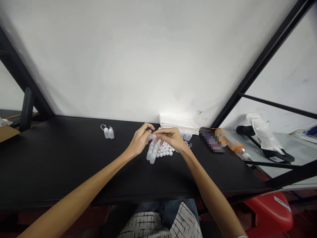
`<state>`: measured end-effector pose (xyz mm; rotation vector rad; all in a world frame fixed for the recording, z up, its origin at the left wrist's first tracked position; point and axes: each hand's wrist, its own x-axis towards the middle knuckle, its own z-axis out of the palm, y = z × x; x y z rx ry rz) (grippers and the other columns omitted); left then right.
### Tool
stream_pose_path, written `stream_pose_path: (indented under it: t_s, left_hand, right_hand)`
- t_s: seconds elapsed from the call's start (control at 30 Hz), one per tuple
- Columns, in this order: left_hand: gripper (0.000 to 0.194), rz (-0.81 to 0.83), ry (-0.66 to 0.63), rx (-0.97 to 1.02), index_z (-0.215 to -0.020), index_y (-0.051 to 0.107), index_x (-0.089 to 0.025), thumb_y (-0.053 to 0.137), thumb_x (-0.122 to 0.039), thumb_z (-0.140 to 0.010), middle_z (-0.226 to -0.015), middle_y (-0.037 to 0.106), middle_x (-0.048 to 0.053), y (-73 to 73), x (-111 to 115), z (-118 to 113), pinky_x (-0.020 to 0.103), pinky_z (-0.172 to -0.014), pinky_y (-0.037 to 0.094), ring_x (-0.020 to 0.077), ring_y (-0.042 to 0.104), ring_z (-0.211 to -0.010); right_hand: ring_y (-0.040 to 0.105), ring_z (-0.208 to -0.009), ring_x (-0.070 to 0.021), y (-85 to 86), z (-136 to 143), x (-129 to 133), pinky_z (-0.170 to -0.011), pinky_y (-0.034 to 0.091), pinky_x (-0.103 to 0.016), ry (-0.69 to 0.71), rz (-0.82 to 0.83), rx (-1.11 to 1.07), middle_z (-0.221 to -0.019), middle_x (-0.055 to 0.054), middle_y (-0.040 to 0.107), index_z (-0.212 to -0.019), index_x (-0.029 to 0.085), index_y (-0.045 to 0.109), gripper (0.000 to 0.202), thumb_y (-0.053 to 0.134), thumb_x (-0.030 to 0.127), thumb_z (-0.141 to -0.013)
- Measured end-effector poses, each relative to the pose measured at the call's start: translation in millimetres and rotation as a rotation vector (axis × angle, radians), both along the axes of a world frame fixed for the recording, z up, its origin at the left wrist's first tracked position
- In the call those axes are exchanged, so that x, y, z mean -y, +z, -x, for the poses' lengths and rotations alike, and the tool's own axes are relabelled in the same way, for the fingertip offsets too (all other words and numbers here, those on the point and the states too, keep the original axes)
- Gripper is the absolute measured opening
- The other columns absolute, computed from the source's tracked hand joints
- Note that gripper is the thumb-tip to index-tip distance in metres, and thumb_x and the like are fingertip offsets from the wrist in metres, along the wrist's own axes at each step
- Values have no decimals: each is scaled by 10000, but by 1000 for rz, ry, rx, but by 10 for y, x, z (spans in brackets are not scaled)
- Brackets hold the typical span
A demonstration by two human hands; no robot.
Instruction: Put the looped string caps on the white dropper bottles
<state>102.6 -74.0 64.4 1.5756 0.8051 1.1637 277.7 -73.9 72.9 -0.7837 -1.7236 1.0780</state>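
Observation:
My left hand (140,140) is closed around a small translucent plastic squeeze bottle (151,136), which lies on its side with its neck pointing right. At the neck, the fingers of my right hand (170,137) are pinched together; what sits between them is too small to make out. Just below both hands stands a cluster of uncapped squeeze bottles (153,158). Many small white caps (164,150) lie loose beside that cluster, partly under my right hand. Farther left, two capped squeeze bottles (109,133) stand together, one with a looped strap.
White flat packets (177,121) are stacked against the wall, with more bottles (187,136) and white straps (188,144) in front. A blurred dark packet (213,140) and an orange drink bottle (232,145) lie at right. Black frame bars flank the black table (74,172). A red stool (269,211) stands below right.

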Motion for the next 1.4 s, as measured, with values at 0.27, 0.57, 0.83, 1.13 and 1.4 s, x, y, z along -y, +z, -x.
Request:
stream_pose_path:
  t_s: [0.27, 0.57, 0.83, 1.13, 1.4]
  left_hand:
    - [265, -332, 168, -370, -1130, 504, -219, 326, -284, -944, -669, 482, -43, -40, -1, 47, 243, -612, 352, 141, 454, -605]
    - [269, -537, 225, -545, -1179, 470, -213, 318, -274, -966, -769, 589, -25, -63, 12, 72, 251, -660, 353, 160, 561, -663]
    - [196, -405, 15, -368, -1051, 490, -210, 354, -321, -965, -728, 582, -24, -51, 15, 64, 251, -660, 359, 151, 500, -638]
    - [253, -100, -152, -73, -932, 495, -195, 448, -443, -944, -615, 373, -69, -138, -6, 2, 172, -418, 240, 57, 264, -449]
    - [283, 117, -211, 32, -890, 456, -212, 507, -489, -913, -566, 285, -103, -88, 8, -19, 136, -318, 212, 33, 199, -373]
  right_hand:
    - [715, -696, -198, 0, 39, 2, -514, 561, -269, -51, 18, -36, -817, -51, 714, -881, 161, 745, 226, 750, 333, -736]
    - [726, -724, -217, 7, 19, 10, -530, 587, -286, -8, 79, -32, -756, -48, 718, -928, 156, 743, 261, 755, 344, -747]
    - [710, -704, -189, 72, -47, 22, -603, 614, -311, 36, 111, 2, -789, -53, 737, -913, 161, 768, 336, 803, 407, -687]
    - [702, -609, -169, 37, -127, 7, -603, 619, -317, 68, 170, 18, -712, -50, 740, -902, 144, 771, 328, 833, 355, -659]
    - [690, -558, -170, 5, -113, 4, -546, 607, -302, 68, 180, 14, -668, -48, 717, -884, 114, 763, 368, 839, 381, -643]
